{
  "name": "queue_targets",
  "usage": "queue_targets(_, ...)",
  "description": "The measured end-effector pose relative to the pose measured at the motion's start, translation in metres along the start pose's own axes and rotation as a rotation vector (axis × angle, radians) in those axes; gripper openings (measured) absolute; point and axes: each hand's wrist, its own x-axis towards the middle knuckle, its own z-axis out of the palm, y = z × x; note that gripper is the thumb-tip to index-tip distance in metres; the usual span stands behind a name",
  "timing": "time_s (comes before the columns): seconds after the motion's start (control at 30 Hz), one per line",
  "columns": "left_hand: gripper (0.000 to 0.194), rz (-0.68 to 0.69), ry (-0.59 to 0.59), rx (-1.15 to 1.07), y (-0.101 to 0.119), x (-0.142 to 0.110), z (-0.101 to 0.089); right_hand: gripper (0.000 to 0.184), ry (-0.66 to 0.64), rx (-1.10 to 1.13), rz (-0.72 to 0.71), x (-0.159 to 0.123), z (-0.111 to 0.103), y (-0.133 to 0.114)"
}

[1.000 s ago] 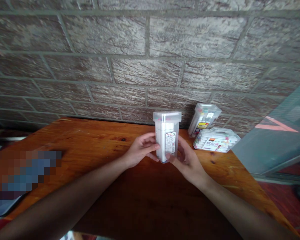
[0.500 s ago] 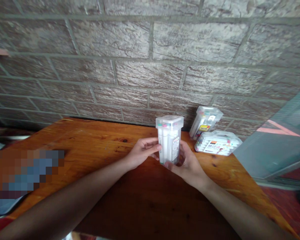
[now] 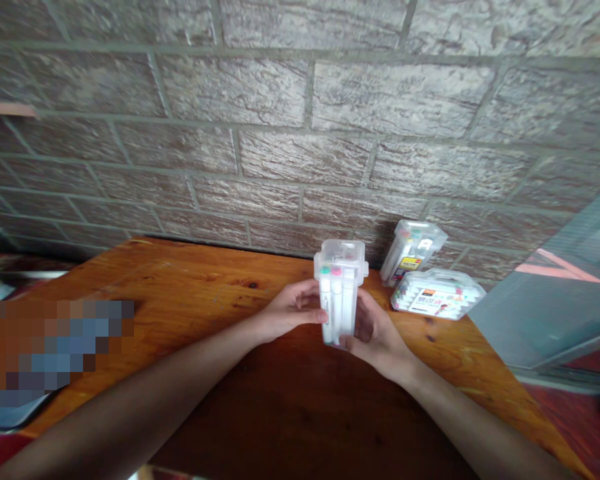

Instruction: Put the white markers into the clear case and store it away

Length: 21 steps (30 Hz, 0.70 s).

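Between my two hands is a clear plastic case of markers [image 3: 339, 297], upright with its lid on. White marker barrels show through its wall, one with a green end and one with a pink end. My left hand [image 3: 299, 309] grips the case's left side, thumb on the front and fingers partly hidden behind. Lower down on the right, my right hand [image 3: 375, 333] holds it with the thumb near the bottom front corner. Whether the base touches the table cannot be made out.
Behind my right hand, a second clear marker case [image 3: 413, 253] leans near the wall. In front of it lies a wide clear marker box [image 3: 437, 295] with a handle. The wooden table [image 3: 195, 287] meets a brick wall [image 3: 270, 153]. A blurred-out patch covers something at left.
The marker case has turned in my hands: its printed label no longer faces me, and a narrower side with green and pink marker ends does. My view has tipped slightly upward.
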Motion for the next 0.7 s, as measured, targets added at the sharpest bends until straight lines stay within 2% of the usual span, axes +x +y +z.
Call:
queue_targets(0.23,0.054,-0.01,0.07,0.017,0.001,-0.002,0.002,0.07,-0.015,-0.015,0.007,0.001,-0.002,-0.001)
queue_targets(0.43,0.061,-0.013,0.112,0.061,0.003,-0.001,0.001,0.075,-0.025,0.042,0.069,-0.001,-0.005,0.008)
queue_targets(0.7,0.057,0.008,0.171,0.021,0.003,0.001,-0.001,0.081,-0.008,0.009,0.049,-0.002,-0.005,0.005)
